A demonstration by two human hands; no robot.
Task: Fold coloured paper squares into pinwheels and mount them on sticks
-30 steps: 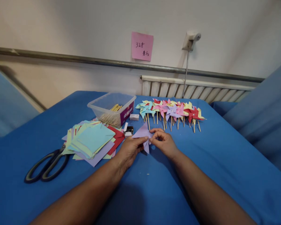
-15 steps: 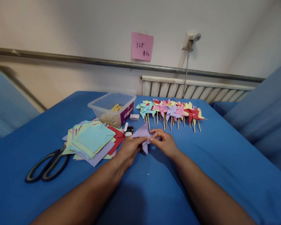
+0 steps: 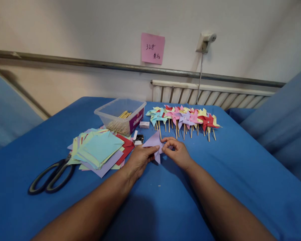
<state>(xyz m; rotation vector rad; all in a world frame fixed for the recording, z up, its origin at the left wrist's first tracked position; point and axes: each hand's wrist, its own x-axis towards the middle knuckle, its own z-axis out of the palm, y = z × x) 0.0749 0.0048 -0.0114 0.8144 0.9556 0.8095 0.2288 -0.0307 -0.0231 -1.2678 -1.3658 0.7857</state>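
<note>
A purple paper pinwheel (image 3: 153,140), partly folded, is held up between both hands above the blue cloth. My left hand (image 3: 141,155) grips it from the left, its thumb on the front and the other fingers behind. My right hand (image 3: 177,150) pinches at the pinwheel's right side near the centre; whether a pin is between those fingertips is too small to see. Left of my hands lies a pile of cut paper squares (image 3: 97,149). A small open box of dark pins (image 3: 138,138) is just beyond my left hand.
Finished pinwheels (image 3: 184,118) on sticks lie at the back right. A clear plastic tub (image 3: 120,115) holds wooden sticks (image 3: 124,114), with a small white box (image 3: 144,125) beside it. Black-handled scissors (image 3: 51,177) rest at the left, blades under the paper. A radiator (image 3: 213,92) stands behind the table.
Both hands keep hold of the purple pinwheel with barely any change. It has shifted very slightly to the right, and the whole view has moved a little.
</note>
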